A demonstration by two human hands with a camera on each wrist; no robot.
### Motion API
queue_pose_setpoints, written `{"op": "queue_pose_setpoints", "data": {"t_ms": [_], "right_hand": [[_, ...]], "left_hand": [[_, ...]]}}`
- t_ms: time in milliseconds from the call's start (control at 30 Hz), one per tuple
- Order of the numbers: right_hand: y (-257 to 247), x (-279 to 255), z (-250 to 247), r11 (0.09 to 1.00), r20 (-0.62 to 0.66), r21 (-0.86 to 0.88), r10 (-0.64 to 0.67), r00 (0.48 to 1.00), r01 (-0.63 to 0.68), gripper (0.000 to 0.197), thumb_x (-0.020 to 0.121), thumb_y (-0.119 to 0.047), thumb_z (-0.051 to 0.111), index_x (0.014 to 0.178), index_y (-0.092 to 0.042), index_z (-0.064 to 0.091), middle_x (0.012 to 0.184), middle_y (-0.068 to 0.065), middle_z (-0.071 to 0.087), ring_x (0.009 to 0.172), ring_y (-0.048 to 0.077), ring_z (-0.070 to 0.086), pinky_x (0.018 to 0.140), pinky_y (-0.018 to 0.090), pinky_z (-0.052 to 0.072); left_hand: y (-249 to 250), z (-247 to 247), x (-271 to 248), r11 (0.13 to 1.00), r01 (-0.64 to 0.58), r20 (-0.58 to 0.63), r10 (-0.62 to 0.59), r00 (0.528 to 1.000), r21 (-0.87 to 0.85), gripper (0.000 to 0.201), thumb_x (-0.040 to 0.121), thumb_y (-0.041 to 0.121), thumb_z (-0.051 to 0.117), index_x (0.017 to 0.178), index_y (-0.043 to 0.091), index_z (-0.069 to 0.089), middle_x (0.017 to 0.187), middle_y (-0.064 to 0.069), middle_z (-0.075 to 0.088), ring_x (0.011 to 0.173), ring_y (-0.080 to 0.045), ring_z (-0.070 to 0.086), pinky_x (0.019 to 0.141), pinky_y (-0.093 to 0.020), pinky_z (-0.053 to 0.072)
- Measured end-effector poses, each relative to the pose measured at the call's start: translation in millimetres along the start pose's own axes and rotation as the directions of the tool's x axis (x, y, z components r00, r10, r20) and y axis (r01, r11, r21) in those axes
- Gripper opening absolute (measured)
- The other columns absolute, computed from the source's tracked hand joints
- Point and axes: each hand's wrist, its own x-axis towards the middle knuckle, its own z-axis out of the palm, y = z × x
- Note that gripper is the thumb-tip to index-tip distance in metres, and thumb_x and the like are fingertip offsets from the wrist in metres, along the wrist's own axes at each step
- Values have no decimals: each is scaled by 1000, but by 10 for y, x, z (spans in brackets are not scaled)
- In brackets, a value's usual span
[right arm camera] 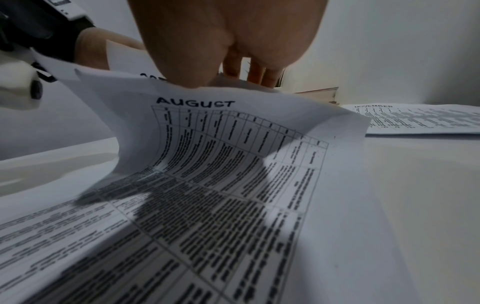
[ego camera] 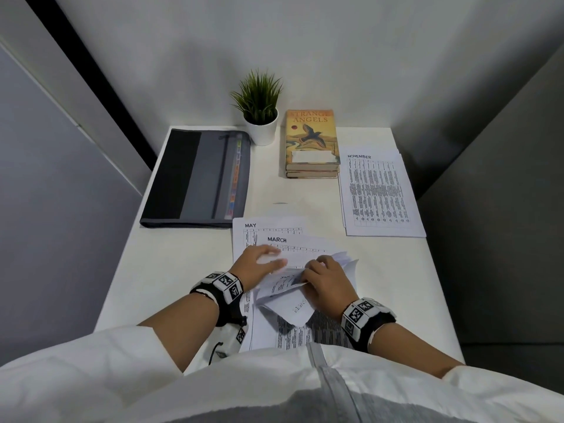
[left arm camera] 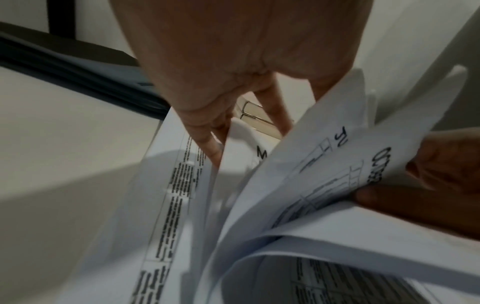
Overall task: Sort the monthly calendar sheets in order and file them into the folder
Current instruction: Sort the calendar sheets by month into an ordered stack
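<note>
- Sorting was underway: right hand (ego camera: 328, 283) pinched curled white printed calendar sheets (ego camera: 283, 288); left hand (ego camera: 259, 261) lay flat beside, fingers straight.
- Grey-black zip folder (ego camera: 195, 178) sat well beyond grip, shut; nothing filed yet.

This is a small office workspace, a booth closed in by plain grey partition walls (ego camera: 305, 41). A narrow white surface (ego camera: 183, 270) carries a dark expanding file folder (ego camera: 195, 178), printed monthly calendar sheets (ego camera: 378, 193), a stack of books (ego camera: 312, 145) and a small potted plant (ego camera: 259, 108).
</note>
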Motion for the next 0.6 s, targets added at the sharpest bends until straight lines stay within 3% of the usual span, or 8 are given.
{"op": "queue_pose_setpoints", "data": {"t_ms": [33,100,200,267,333,467,533,600], "right_hand": [[-11,0,-15,1000,3,-4,-2,1000,2,12,74,-10,73,85,-14,71,81,3,63,83,32,57,73,37,50],[-26,-2,-36,1000,38,11,0,999,-1,10,74,-9,71,83,-10,69,79,6,59,80,30,56,68,37,49],[-45,6,-52,997,128,38,65,990,-71,13,81,-16,63,92,-10,67,86,9,54,74,28,53,60,32,44],[-35,9,-38,996,151,37,72,986,-78,15,83,-19,60,94,-11,67,92,9,53,72,28,53,57,28,40],[-22,18,-24,998,157,32,54,986,-59,15,84,-19,61,93,-10,68,101,10,56,74,28,56,61,29,42],[10,50,3,1000,133,-9,9,991,-8,12,81,-17,63,87,-8,66,126,14,57,102,31,57,79,38,50],[6,56,10,1000,123,-8,-7,992,8,11,79,-16,65,86,-8,67,119,13,60,107,31,56,81,39,50],[-8,48,23,1000,99,0,-15,995,15,11,77,-15,66,86,-9,68,104,11,62,97,29,58,74,36,50]], "left_hand": [[1,-7,2,997,34,-43,-37,998,-69,43,85,47,68,121,26,57,113,7,55,108,-8,52,90,-29,39],[-6,-33,17,984,131,-109,-144,984,-123,46,86,43,68,123,22,51,110,4,54,105,-13,52,84,-27,40],[-60,-53,38,986,139,-56,-135,989,89,18,91,23,63,102,9,62,94,-5,60,90,-22,58,78,-30,44],[-62,-42,23,981,122,-10,-122,992,151,16,94,19,58,85,5,60,79,-9,56,74,-21,52,69,-29,40],[-69,-39,25,981,135,-10,-135,991,141,21,94,18,59,76,7,57,70,-7,52,66,-21,47,63,-27,36],[-88,-29,60,984,122,-19,-120,993,132,28,92,12,61,64,17,57,61,0,53,56,-14,45,54,-23,34],[-91,-33,51,985,117,-20,-116,993,127,29,90,9,62,63,19,57,59,3,53,54,-11,45,52,-21,34],[-112,-23,55,989,119,-16,-118,993,92,21,89,12,65,69,16,61,61,4,56,57,-12,49,54,-21,37]]}}
